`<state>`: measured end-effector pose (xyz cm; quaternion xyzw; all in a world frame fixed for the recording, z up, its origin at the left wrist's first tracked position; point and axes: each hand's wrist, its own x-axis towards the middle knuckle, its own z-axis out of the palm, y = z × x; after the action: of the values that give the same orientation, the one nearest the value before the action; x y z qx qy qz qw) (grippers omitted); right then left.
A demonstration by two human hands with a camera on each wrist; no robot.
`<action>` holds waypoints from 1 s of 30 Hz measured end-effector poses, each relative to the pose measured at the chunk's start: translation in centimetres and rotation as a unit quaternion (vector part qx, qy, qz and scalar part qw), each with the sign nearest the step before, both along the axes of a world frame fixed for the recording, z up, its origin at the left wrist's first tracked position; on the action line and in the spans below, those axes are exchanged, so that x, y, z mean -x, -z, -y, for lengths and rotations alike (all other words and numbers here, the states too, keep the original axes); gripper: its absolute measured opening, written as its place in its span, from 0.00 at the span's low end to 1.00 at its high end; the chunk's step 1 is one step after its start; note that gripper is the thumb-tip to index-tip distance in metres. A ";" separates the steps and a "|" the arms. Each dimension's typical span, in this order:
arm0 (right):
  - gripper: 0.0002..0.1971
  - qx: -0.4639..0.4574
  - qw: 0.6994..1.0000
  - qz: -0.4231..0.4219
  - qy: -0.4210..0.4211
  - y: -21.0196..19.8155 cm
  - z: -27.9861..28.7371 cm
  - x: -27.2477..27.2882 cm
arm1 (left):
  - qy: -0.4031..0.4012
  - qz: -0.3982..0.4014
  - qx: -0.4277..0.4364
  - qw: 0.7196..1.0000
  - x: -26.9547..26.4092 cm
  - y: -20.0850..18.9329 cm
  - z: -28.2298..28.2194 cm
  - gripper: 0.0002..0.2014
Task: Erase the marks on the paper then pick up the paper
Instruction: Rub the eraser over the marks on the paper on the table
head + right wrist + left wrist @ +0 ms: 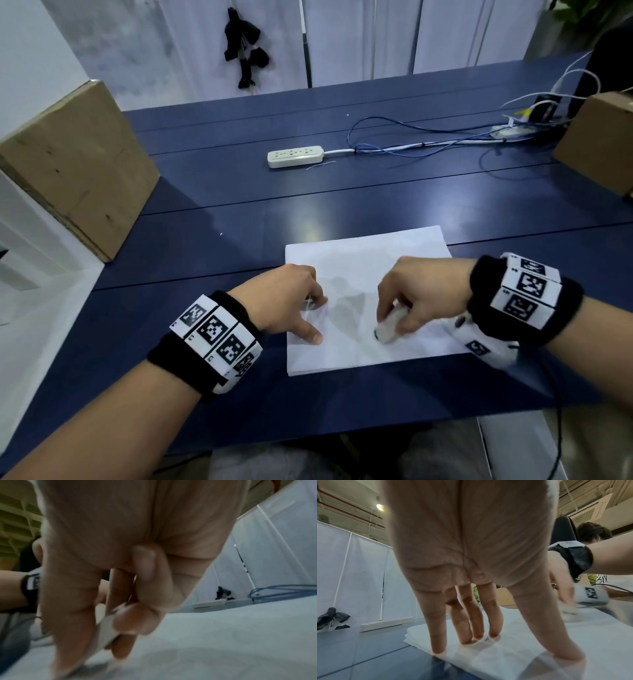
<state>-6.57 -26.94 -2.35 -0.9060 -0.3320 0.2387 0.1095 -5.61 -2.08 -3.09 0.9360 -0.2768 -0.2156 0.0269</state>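
I am in the erasing step, and the picking up is not yet begun. The paper (370, 274) lies flat on the blue tabletop (212, 240), near its front edge. My left hand (287, 301) holds the sheet down at its left side: the fingers (436, 635) are straight and spread apart, and their tips press on the sheet. My right hand (421, 294) is clamped on a white eraser (388, 327); thumb and fingers are curled round it, and its lower end touches the paper close to the near edge.

How much is already erased, I cannot say well. In the head view I see only grey patches in the middle of the sheet, and they are perhaps shadows of my hands and not marks. The right wrist view shows a faint round trace on the paper, but this picture is blurred, so I am not sure it is a mark.

The part of the sheet under my right hand and wrist is hidden. Most of the eraser is covered by my fingers, so its whole shape is not clear. Behind the paper, a power strip (295, 156) and blue cables (411, 144) lie well apart from it.
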 end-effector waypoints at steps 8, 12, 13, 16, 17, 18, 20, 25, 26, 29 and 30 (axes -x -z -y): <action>0.16 -0.007 0.998 0.053 0.026 -0.4 1.2 -1.2 | -0.002 0.003 0.004 1.000 0.1 -0.1 0.0 0.21; 0.17 0.021 1.000 0.001 -0.002 -0.3 0.8 -0.2 | 0.003 0.004 0.002 1.000 0.1 -0.2 0.0 0.21; 0.20 0.011 0.999 0.033 0.018 -0.3 0.7 -1.0 | 0.004 0.005 0.000 1.000 0.1 -0.2 0.1 0.21; 0.23 -0.009 0.991 0.109 0.078 0.0 1.0 -3.4 | 0.003 0.008 -0.001 1.000 0.2 -0.3 0.2 0.20; 0.22 -0.010 0.990 0.116 0.083 0.1 1.1 -3.5 | 0.001 0.008 -0.002 1.000 0.2 -0.3 0.1 0.20; 0.21 -0.012 0.991 0.107 0.079 0.1 1.1 -3.0 | 0.000 0.007 0.000 1.000 0.2 -0.3 0.1 0.20; 0.16 -0.008 0.998 0.054 0.031 -0.3 0.6 -1.1 | -0.002 0.005 0.004 1.000 0.2 -0.3 0.0 0.21; 0.16 0.004 1.000 0.023 0.006 -0.2 -0.2 -0.4 | 0.002 0.007 0.001 1.000 0.3 -0.2 0.1 0.22; 0.17 0.001 0.998 0.061 0.032 -0.1 0.0 -1.6 | 0.002 0.008 -0.002 1.000 0.3 -0.2 0.1 0.22; 0.12 0.004 0.986 0.145 0.082 0.1 0.5 -3.6 | 0.000 0.010 -0.004 1.000 0.2 -0.3 0.1 0.22; 0.11 0.004 0.988 0.133 0.077 0.1 0.5 -3.2 | -0.001 0.010 -0.003 1.000 0.2 -0.3 0.1 0.22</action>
<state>-3.41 -27.46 -2.48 -0.9530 -0.2715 0.1083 0.0791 -5.83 -2.14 -2.83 0.9384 -0.2758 -0.2073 0.0212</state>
